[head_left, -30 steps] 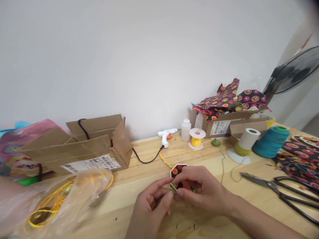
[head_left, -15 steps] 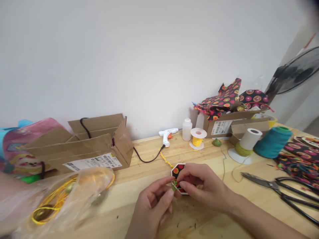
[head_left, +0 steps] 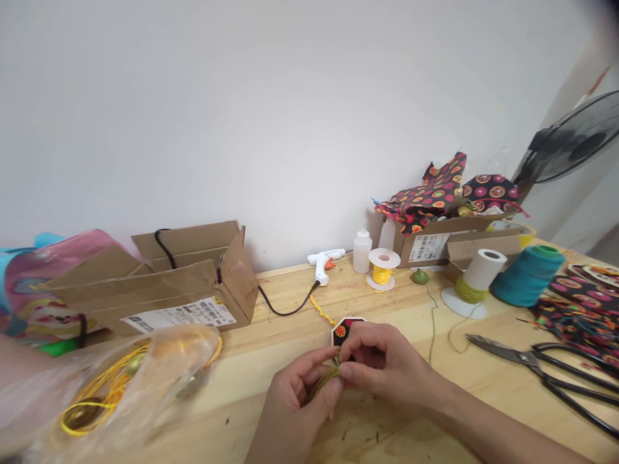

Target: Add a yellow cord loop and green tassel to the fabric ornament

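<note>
Near the front middle of the table, my left hand [head_left: 302,393] is closed on a looped bundle of olive green cord [head_left: 325,379]. My right hand [head_left: 387,364] pinches the upper end of the same cord, its fingertips nearly meeting those of my left hand. Behind my fingers lies an octagonal piece [head_left: 341,330] with a pale edge and black floral fabric, partly covered by my right hand. A twisted yellow cord [head_left: 323,309] runs from its top edge toward the glue gun.
A white glue gun [head_left: 323,264], a bottle [head_left: 362,251] and a yellow spool [head_left: 382,274] stand behind. Cardboard box [head_left: 178,293] and plastic bag [head_left: 169,361] at left. At right are a green cord spool [head_left: 471,290], teal cone [head_left: 527,277] and black scissors [head_left: 532,361].
My right fingers have shifted slightly off the octagonal piece and down to the green cord. More of the cord bundle now shows between my hands.
</note>
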### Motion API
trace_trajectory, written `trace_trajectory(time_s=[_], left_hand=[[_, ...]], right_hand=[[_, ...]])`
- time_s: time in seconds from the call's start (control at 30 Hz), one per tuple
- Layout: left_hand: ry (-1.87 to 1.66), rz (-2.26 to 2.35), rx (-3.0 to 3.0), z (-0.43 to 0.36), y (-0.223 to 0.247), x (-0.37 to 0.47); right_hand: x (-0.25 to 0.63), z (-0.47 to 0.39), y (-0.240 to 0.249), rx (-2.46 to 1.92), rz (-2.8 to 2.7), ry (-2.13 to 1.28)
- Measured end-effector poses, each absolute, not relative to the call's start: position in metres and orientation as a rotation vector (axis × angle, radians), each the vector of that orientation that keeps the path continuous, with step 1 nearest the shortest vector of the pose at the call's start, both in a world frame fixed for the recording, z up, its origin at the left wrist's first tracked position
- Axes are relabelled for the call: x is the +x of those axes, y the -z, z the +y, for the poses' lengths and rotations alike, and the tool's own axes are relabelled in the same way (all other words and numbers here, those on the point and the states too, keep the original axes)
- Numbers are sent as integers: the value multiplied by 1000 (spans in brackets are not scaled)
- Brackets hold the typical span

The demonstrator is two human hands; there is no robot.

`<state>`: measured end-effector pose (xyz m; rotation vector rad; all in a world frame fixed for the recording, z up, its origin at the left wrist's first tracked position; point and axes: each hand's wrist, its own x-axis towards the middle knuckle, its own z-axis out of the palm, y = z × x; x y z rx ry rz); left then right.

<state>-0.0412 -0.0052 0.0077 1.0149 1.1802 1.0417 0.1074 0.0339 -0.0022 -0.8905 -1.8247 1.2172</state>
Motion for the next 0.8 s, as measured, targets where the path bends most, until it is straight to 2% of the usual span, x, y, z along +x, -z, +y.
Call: trace_trajectory(time_s=[0.2,0.43,0.63,0.8], left_hand=[[-1014,1257,1006,-8,-12,-41],[-910,1195,1181,-5,-16,-40],[-916,1234,1050,-7,-7,-44],[-955,1086,879,-5,-3,-48]], right_hand=[[109,35,-2,-842,-1584,-1473],[105,32,-3,-930,-1772,-1230],[107,37,-2,-795,-1401,-1663],[109,38,0,-715,-1358,-1662]])
